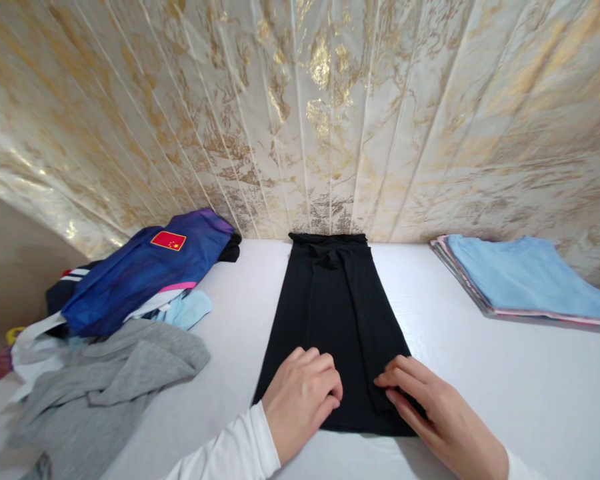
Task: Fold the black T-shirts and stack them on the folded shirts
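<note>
Both hands are down at the near end of the black garment (336, 327), lying lengthwise mid-table: left hand (303, 400) curled, knuckles pressing, right hand (430, 407) flat, fingers together. Looks like mid-fold smoothing; next likely needs gripping that near hem.

- Bright, even, soft indoor light.
- The glossy cream wall panels with gold marbling (330, 100) show glints of glare, strongest at far centre.
- Faint soft shadows lie under the crumpled grey garment (110, 380) at near left.
- Wide-angle distortion bows the wall lines outward towards the edges.
- Focus is sharp centrally, slightly smeared at the corners.
</note>
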Demonstrator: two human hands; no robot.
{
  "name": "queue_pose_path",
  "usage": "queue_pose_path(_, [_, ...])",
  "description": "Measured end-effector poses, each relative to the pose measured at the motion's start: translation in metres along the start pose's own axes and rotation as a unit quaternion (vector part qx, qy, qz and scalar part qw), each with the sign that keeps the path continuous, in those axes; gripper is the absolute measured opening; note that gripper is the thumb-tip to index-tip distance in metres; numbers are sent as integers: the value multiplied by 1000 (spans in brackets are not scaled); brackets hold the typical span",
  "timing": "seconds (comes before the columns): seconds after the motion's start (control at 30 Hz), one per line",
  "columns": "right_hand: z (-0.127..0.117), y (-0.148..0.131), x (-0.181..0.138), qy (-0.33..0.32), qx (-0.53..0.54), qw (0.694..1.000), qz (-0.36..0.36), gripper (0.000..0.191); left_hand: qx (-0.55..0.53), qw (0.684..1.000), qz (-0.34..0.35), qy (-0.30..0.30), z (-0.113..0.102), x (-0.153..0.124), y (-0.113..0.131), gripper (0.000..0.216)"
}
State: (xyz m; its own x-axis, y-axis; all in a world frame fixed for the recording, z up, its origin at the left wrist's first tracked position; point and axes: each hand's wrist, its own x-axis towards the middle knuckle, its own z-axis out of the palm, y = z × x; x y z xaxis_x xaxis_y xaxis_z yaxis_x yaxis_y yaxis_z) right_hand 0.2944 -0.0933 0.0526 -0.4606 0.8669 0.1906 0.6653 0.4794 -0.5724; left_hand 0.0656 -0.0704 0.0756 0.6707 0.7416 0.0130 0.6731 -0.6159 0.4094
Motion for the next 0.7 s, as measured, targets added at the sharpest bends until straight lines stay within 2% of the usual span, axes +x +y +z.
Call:
queue_pose_path(0.07, [0,1,-1,-7,-3,1000,1,22,1,999,-20,31,-8,0,-7,13])
queue_pose_path(0.17, [1,2,-3,-3,-5,1000,1,22,19,986,-80,147,-41,-12,-45,15])
queue_pose_path(0.27, [0,1,-2,-1,1,1000,-3,22,85,931,-164,314,-82,-36,-95,23])
queue_pose_path(0.33, [-1,-1,-1,4,11,1000,-5,23,95,915,-183,346,-95,-48,-111,38])
queue_pose_path(0.4, [-4,-3,1,22,19,1000,-7,22,78,927,-159,331,-89,-49,-104,33])
queue_pose_path(0.47, [-6,-4,2,42,22,999,-7,21,35,951,-118,283,-67,-41,-77,15])
queue_pose_path(0.53, [-7,-4,2,46,26,999,-5,20,-66,981,-69,169,-39,-28,-43,6])
queue_pose_path(0.6, [-6,-3,1,31,33,999,-4,21,-85,991,-56,91,-14,-17,-16,10])
queue_pose_path(0.7, [-2,-1,-1,7,33,999,-9,22,-58,994,-65,61,8,-9,3,17])
